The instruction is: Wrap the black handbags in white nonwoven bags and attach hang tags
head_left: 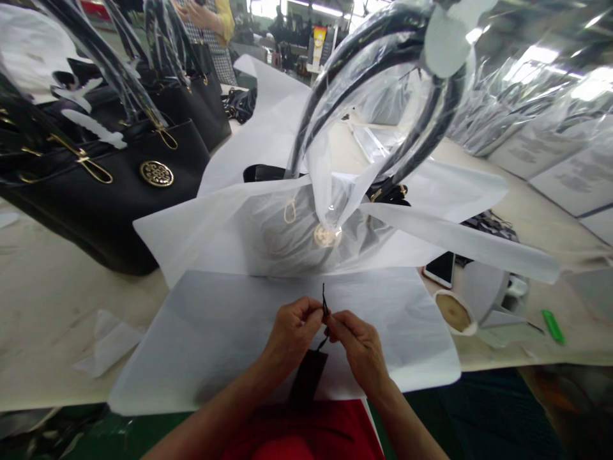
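Note:
Both my hands meet low in the middle of the view, above a sheet of white wrapping paper point(215, 332). Between the fingertips of my left hand point(294, 326) a thin black cord point(324, 297) is pinched, its end pointing up. My right hand point(357, 342) pinches the same cord from the other side. From the cord hangs a dark rectangular tag point(309, 377), below my hands. Just beyond stands a black handbag point(282, 233) wrapped in thin white paper, its gold round emblem showing through. Its plastic-covered handles point(330, 83) arch upward.
Black handbags point(177, 211) with gold emblems and covered handles stand at the left. To the right lie a phone point(439, 268), a tape roll point(454, 312) and a green tool point(553, 327). White boxes point(565, 160) line the far right. Another person point(211, 25) stands behind the bags.

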The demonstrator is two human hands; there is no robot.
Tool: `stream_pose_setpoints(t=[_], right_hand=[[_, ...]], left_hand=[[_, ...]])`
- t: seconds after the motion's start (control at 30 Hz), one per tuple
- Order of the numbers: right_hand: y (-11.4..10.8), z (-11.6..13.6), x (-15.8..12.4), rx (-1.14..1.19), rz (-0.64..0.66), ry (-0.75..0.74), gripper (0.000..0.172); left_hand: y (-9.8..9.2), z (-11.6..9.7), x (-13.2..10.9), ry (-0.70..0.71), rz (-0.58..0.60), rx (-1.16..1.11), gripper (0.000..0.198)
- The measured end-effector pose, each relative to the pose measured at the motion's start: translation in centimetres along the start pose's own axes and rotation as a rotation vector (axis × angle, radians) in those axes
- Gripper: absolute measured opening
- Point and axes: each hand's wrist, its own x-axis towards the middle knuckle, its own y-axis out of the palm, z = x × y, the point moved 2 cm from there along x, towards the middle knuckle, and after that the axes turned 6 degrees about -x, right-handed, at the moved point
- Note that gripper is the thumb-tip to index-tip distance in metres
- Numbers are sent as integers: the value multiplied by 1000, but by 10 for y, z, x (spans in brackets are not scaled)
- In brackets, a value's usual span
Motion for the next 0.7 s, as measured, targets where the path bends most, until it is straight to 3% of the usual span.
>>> stream_pose_setpoints(t=[0.33,0.43,0.6,0.7], right_hand=[[-4,2,1,-9,-88,2,32],[5,6,1,167,-75,53,33],[29,15,1,414,101,172,38],[25,24,9,424,49,138,41]], left_hand=[[-8,-4,0,38,-28,-51,16],[-8,-11,0,207,-37,64,13],[-14,-19,1,389,-71,233,14],[-24,-44,-2,685,-162,463,13]])
